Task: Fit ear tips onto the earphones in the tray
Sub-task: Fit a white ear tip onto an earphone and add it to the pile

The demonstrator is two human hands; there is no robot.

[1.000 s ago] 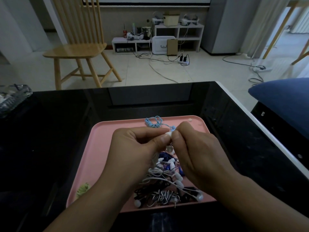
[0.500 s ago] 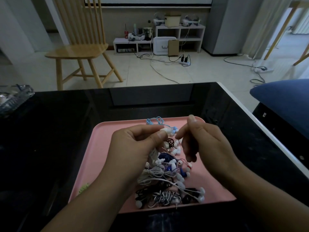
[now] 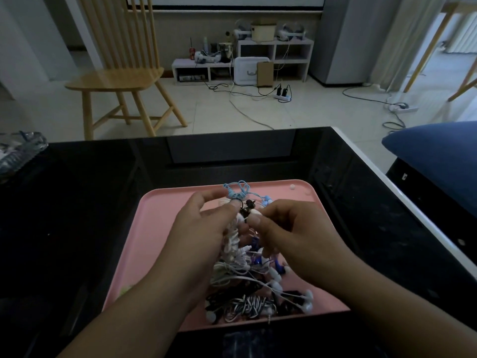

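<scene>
A pink tray lies on the black table and holds a tangled heap of earphones in white, blue, black and striped cords. My left hand holds a white earphone with its coiled white cord hanging down. My right hand pinches a small white piece, seemingly an ear tip, right against that earphone. A light blue coiled earphone lies just behind my fingers. Two loose white ear tips sit in the tray's far right corner.
The glossy black table has a white right edge. A clear glass dish stands at the far left. A blue cushion is on the right, a wooden chair on the floor beyond.
My right hand let go, lifted away with fingers spread half a second ago, and has now come back to pinch at the earphone. My left hand kept hold of the white earphone.
</scene>
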